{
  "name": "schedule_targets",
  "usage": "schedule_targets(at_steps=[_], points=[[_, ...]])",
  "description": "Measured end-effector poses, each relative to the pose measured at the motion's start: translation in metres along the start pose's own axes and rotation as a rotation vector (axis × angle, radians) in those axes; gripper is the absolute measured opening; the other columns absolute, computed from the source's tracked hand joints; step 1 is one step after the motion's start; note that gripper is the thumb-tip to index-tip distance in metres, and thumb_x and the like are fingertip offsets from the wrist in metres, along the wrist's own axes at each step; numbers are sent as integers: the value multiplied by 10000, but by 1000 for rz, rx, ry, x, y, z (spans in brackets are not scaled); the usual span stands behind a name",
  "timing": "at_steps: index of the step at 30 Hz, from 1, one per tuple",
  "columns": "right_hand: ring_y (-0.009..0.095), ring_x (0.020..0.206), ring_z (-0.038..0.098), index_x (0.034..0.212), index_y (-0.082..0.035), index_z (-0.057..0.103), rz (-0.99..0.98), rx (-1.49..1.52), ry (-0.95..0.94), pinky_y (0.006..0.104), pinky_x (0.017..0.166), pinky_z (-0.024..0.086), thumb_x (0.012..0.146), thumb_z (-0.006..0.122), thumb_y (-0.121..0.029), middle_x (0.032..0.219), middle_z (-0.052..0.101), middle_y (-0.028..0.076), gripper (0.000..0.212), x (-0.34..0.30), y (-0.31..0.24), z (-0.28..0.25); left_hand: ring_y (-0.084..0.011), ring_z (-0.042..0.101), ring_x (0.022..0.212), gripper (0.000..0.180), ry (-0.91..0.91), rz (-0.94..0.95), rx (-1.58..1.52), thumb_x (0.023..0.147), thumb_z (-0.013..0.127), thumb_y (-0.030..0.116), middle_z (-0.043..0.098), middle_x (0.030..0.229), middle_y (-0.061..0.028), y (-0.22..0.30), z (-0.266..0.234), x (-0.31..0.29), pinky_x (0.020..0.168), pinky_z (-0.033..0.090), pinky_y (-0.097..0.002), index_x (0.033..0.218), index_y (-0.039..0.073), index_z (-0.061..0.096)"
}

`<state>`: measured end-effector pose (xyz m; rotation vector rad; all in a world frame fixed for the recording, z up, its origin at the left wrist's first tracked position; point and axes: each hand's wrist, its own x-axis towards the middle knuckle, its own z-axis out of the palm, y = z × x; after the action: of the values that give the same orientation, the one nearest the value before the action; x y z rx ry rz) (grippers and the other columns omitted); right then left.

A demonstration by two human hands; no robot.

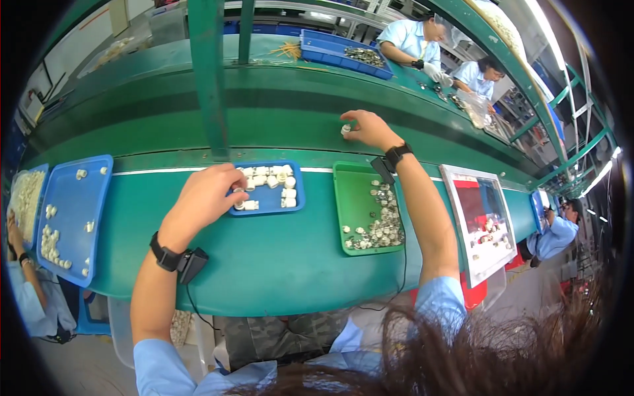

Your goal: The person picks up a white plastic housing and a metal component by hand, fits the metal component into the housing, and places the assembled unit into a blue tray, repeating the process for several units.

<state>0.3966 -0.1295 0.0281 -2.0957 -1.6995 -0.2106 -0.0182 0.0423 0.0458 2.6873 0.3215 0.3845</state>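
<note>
My left hand (206, 195) is at the left edge of a small blue tray (300, 193), its thumb and fingers closed on a small white plastic fitting (240, 197). Rows of similar white fittings (261, 175) stand along the tray's far and right sides. Farther off and to the right, my right hand (375, 131) reaches over the green channel beyond the table's edge. Between its thumb and fingertips is another white fitting (345, 129). Below that forearm sits a green tray (353, 198), where small white-and-metal parts (383, 231) are heaped toward the near right.
On the left lies a larger blue tray (76, 211) with scattered white fittings; another person's arm (26, 264) is beside it. A white-framed box (472, 264) stands at right. A green post (210, 79) rises beyond my left hand. Co-workers (413, 39) sit across the line.
</note>
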Motion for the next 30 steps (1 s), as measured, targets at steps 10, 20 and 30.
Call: schedule_targets(at_steps=[10,20,30], points=[[254,701,700,977,-54,798,252,64,-293,369,669,541,833,837,-158,764,737,86,182,-136,-74,-66,-281,724,891,115,57,-23,-267,859,823,67,733,972,-83,32,-9,-2,783,588,-394,963,64,773],[181,812,709,1052,-42,778,187,406,-235,306,727,553,897,772,-64,939,750,72,157,-137,-87,-68,-196,720,874,251,-205,455,-395,860,847,50,758,1089,-57,56,55,-3,756,601,-313,1098,84,773],[80,840,668,1130,-30,757,305,810,-389,245,727,538,991,713,-70,959,732,16,152,-139,-100,-59,-135,633,743,340,-315,102,-294,812,915,176,690,929,-9,76,55,-16,673,546,-294,1110,95,774]])
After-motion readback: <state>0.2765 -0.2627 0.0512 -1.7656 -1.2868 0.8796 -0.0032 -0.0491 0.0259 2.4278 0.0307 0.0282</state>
